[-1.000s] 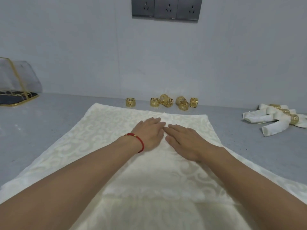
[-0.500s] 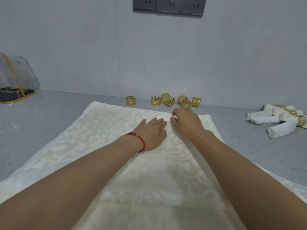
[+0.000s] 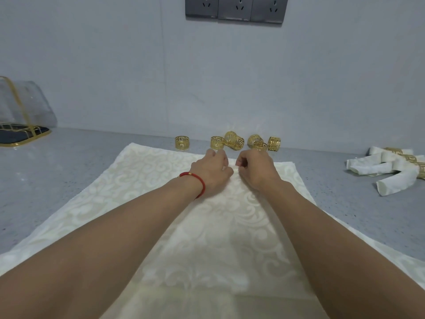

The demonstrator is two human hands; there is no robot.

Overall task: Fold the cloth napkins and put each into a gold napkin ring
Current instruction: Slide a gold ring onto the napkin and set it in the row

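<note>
From the head camera, a cream patterned napkin [image 3: 142, 203] lies spread flat on the grey counter [image 3: 46, 180], filling the lower middle of the frame; its long axis runs from the bottom edge of the picture up toward the wall, and its far edge sits just below the centre. Both forearms reach up the middle of the cloth to that far edge. The left hand [image 3: 211, 171], with a red bracelet [image 3: 195, 180] on its wrist, has its fingers curled down onto the far edge, and the right hand [image 3: 255, 169] just beside it has fingers bent in a pinch at the same edge; each seems to nip the cloth, though the fingertips are partly hidden. Just beyond the hands, near the wall, I count six gold rings [image 3: 233, 141]: one standing alone at centre left [image 3: 182, 142], the other five bunched together, some upright and some tipped. At the right edge of the frame lies a pile of finished napkins [image 3: 391, 171], rolled and held in gold rings; three rings show there, and the rolls point different ways, so I cannot tell how many. At the upper left stands a clear cover with gold trim [image 3: 25, 107] over a dark tray. At the top centre, three grey wall sockets [image 3: 235, 6] sit in a row.
</note>
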